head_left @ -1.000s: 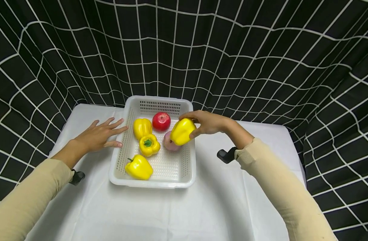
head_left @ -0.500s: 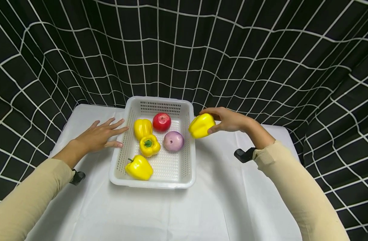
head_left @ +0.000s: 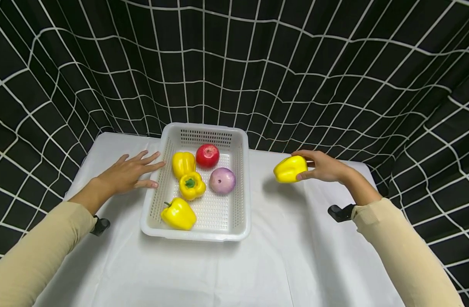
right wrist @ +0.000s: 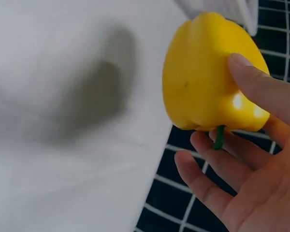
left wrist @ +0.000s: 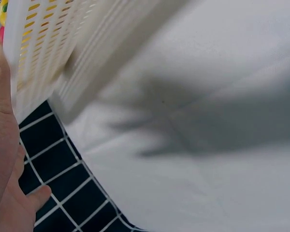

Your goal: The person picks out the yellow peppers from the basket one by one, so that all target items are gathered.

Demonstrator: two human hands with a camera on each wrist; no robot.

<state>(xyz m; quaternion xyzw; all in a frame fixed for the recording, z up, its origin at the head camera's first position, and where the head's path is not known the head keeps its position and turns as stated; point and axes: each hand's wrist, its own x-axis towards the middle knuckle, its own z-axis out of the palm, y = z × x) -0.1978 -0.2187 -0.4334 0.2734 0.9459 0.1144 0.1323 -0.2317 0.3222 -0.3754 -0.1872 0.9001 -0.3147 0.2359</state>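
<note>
My right hand (head_left: 324,166) holds a yellow bell pepper (head_left: 290,169) between thumb and fingers, over the white cloth right of the basket. The right wrist view shows its green stem pointing toward my palm, with the thumb pressed on the pepper (right wrist: 208,72). At the basket's left rim, my left hand (head_left: 128,174) lies with fingers spread and straight, fingertips on the rim. Inside the white plastic basket (head_left: 196,233) are three yellow bell peppers: one at the back (head_left: 183,164), one stem-up (head_left: 192,186) and one in front (head_left: 178,214). A red pomegranate (head_left: 207,155) and a purple onion (head_left: 222,181) sit beside them.
White cloth (head_left: 257,264) covers the table. A black curtain with a white grid (head_left: 234,64) rises behind and along both sides, close to the table's back edge. The basket has raised, slotted walls.
My right hand has carried the yellow pepper rightward, from above the onion out past the basket's right rim. The onion now shows fully. My left hand stays at the left rim.
</note>
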